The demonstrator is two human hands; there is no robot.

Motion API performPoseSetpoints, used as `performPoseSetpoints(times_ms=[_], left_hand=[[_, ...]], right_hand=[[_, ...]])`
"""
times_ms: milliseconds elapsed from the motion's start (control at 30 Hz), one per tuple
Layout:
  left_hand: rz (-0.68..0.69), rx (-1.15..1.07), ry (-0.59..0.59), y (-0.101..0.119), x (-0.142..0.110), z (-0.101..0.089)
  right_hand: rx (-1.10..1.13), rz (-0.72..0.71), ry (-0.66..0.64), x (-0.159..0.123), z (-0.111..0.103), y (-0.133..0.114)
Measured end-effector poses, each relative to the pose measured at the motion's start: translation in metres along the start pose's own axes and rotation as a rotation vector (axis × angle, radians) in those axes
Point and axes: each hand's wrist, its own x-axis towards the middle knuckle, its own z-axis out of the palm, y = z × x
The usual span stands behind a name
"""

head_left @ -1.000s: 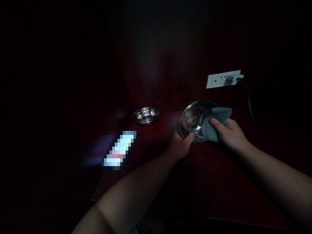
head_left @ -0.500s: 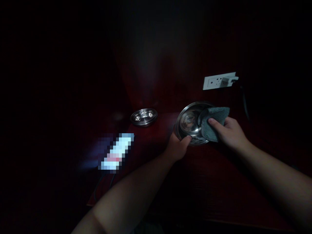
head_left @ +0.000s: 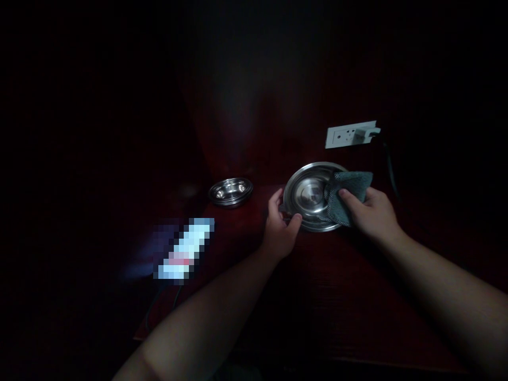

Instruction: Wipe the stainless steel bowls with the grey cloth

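A shiny steel bowl (head_left: 307, 198), tilted so its inside faces me, is at the centre right. My left hand (head_left: 281, 227) is at its lower left rim, thumb and fingers spread apart and the thumb tip close to the rim; whether it touches is hard to tell. My right hand (head_left: 375, 211) is closed on a folded grey-green cloth (head_left: 355, 182), thumb on top. The cloth lies over the bowl's right side and covers that part of the rim. The fingers under the cloth are hidden.
Left of the bowl, several nested steel bowls (head_left: 230, 191) stand on the dark red table (head_left: 254, 296). A blurred-out lit screen (head_left: 186, 251) with a cable lies nearer me. A white wall socket (head_left: 351, 134) with a plug and cord is behind, at right. The surroundings are very dark.
My left hand has loosened from the bowl's rim, its fingers now showing at the left. The bowl has tilted a little. My right hand keeps the cloth, and the view has shifted slightly.
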Motion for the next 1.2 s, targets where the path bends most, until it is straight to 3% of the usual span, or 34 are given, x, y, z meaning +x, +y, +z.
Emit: performPoseSetpoints(times_ms=[67, 133, 200, 333, 500, 600, 967, 1200], left_hand=[[0.107, 0.155, 0.048, 0.004, -0.001, -0.002], [0.305, 0.393, 0.066, 0.011, -0.003, -0.005], [0.451, 0.572, -0.082, 0.018, -0.006, -0.006], [0.404, 0.83, -0.308, 0.023, -0.011, -0.003], [0.344, 1.016, -0.333, 0.023, -0.009, 0.0], [0.362, 1.044, -0.332, 0.022, -0.006, -0.002], [0.42, 0.884, -0.454, 0.019, -0.003, -0.004], [0.402, 0.856, -0.327, 0.022, -0.002, -0.004]], right_hand=[[-0.017, 0.024, 0.022, 0.0, 0.0, -0.001], [-0.027, 0.039, 0.045, -0.001, 0.0, -0.005], [-0.035, 0.056, 0.063, -0.002, 0.0, -0.01], [-0.005, 0.092, 0.049, -0.009, 0.002, -0.021], [0.001, 0.062, -0.058, -0.02, 0.007, -0.029], [0.036, 0.039, -0.079, -0.023, 0.009, -0.03], [0.21, -0.1, 0.061, -0.021, 0.007, -0.031], [0.118, -0.212, 0.149, -0.017, 0.002, -0.024]])
